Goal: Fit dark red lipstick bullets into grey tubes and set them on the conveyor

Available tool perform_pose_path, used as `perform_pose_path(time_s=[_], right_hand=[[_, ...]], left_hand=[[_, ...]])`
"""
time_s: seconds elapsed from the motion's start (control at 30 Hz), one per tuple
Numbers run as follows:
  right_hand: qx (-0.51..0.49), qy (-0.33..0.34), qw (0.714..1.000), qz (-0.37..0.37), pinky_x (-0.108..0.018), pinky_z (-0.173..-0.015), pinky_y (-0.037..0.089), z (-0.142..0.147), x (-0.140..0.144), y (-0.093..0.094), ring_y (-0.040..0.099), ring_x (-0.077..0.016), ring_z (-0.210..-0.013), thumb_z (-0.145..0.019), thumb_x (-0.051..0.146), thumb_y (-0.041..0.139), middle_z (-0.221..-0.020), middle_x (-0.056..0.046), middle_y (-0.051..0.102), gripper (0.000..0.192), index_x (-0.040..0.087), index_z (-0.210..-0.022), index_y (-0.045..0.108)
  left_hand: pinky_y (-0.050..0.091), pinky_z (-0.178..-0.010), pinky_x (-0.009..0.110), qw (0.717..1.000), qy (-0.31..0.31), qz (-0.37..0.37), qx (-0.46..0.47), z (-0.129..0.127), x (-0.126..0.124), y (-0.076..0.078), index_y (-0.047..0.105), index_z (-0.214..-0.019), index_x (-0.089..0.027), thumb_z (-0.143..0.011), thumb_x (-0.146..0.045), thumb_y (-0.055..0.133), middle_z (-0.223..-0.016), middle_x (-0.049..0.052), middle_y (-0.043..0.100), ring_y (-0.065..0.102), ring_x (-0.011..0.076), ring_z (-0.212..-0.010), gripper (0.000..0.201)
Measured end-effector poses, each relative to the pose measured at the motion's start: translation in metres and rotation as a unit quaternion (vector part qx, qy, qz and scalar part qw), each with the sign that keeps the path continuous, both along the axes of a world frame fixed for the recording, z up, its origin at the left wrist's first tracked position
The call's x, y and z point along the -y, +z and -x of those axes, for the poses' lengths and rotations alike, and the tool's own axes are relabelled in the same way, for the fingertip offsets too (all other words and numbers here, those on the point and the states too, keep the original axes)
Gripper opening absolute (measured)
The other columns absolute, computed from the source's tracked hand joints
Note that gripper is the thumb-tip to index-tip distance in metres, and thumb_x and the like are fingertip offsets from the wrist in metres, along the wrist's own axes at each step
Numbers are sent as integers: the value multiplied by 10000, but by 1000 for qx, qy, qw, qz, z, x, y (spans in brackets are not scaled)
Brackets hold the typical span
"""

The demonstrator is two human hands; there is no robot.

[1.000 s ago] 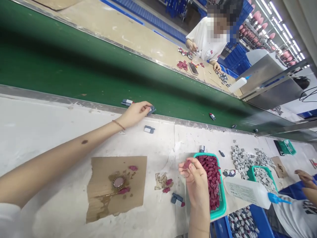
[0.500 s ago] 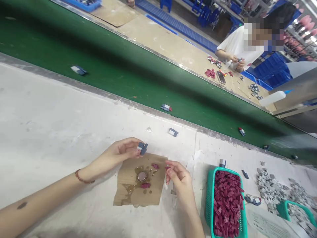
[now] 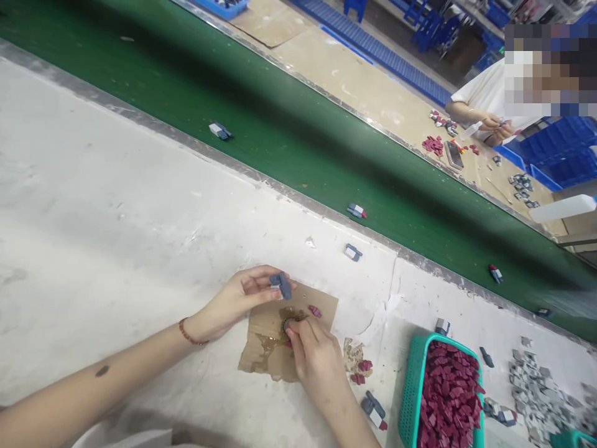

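Note:
My left hand [image 3: 247, 295] pinches a blue-grey and white plastic part [image 3: 281, 285] above the far-left edge of a cardboard piece [image 3: 261, 356]. Over the cardboard, my right hand [image 3: 319, 358] is closed, its fingertips down at a small round cap [image 3: 286, 325]. The small dark red piece seen in those fingers a moment earlier is hidden by them now. Wet brown liquid spots the cardboard around the cap. One dark red piece [image 3: 314, 310] lies beyond my right fingers; a bit of red also shows beneath them.
A green basket [image 3: 410, 389] of dark red pieces stands at the right, near a grey-white pile [image 3: 536, 389]. Assembled parts lie on the table and the green conveyor belt [image 3: 280, 155]. Across it, a co-worker's hands [image 3: 497, 129] hold a small part.
My right hand has moved from the cardboard's right edge to the cap. My left hand still holds its part, now turned slightly. The view has shifted, showing more table beside the basket.

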State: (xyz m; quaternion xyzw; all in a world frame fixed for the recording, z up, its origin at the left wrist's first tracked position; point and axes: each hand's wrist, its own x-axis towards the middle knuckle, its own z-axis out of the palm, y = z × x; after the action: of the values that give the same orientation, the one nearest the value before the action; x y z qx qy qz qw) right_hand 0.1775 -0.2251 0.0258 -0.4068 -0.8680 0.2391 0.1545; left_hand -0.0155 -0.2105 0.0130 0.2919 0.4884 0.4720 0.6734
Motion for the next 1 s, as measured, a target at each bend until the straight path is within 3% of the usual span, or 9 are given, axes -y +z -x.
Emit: perform_pose_path(time_s=[0.17, 0.27, 0.43, 0.53, 0.63, 0.77, 0.87, 1.0], right_hand=[[16, 2, 1000, -16, -286, -539, 434, 1, -1, 0, 591, -197, -615, -1001, 154, 295, -704, -54, 619, 348, 208, -795, 570], [9, -12, 1000, 5, -287, -535, 430, 2, 0, 1, 584, -195, -605, -991, 146, 298, -709, -54, 617, 332, 207, -797, 561], [-61, -35, 991, 112, -274, -556, 441, 2, 0, 4, 587, -180, -621, -970, 179, 359, -721, -46, 627, 271, 205, -806, 573], [-157, -108, 955, 225, -262, -554, 460, -3, -3, 1, 594, -166, -610, -948, 258, 456, -703, -33, 642, 208, 202, -815, 606], [-270, -179, 887, 329, -243, -501, 459, -10, -7, -3, 568, -141, -534, -892, 383, 580, -634, -3, 624, 199, 201, -827, 627], [-374, -220, 818, 378, -227, -456, 456, -12, -10, -5, 547, -120, -486, -797, 487, 703, -591, 17, 605, 297, 201, -803, 623], [-407, -230, 799, 378, -223, -444, 464, -8, -8, -4, 553, -114, -478, -797, 489, 711, -594, 12, 619, 304, 199, -779, 621], [-412, -229, 797, 378, -226, -454, 480, -3, -7, -4, 561, -112, -486, -811, 463, 709, -618, 6, 633, 281, 196, -778, 628]], left_hand=[[534, -631, 271, 1000, 7, 16, 25, 0, 0, 1, 643, -1052, -205, -690, -352, 816, -819, 38, 720, 673, 195, -749, 427], [540, -669, 280, 998, -17, 36, 37, 1, 0, 0, 666, -1077, -204, -710, -341, 799, -858, 41, 715, 694, 204, -775, 413], [551, -783, 309, 997, -61, 46, 16, 4, 1, -2, 688, -1059, -192, -697, -315, 802, -843, 39, 736, 711, 222, -844, 399], [567, -743, 312, 997, -74, 31, -5, 4, 2, -2, 690, -1023, -183, -702, -323, 794, -876, 44, 740, 712, 211, -790, 366], [569, -639, 288, 996, -87, -5, -16, 1, 4, -3, 694, -998, -168, -745, -372, 757, -864, 57, 737, 691, 186, -683, 330], [563, -625, 281, 989, -119, -51, -64, -3, 11, -5, 725, -1007, -154, -833, -429, 656, -766, 65, 729, 668, 186, -661, 333], [557, -626, 266, 979, -134, -95, -117, -6, 16, -6, 745, -1030, -171, -858, -428, 620, -904, 86, 740, 658, 171, -658, 333], [557, -647, 249, 965, -151, -142, -163, -6, 17, -8, 753, -1068, -189, -874, -408, 604, -1001, 99, 740, 672, 191, -755, 329]])
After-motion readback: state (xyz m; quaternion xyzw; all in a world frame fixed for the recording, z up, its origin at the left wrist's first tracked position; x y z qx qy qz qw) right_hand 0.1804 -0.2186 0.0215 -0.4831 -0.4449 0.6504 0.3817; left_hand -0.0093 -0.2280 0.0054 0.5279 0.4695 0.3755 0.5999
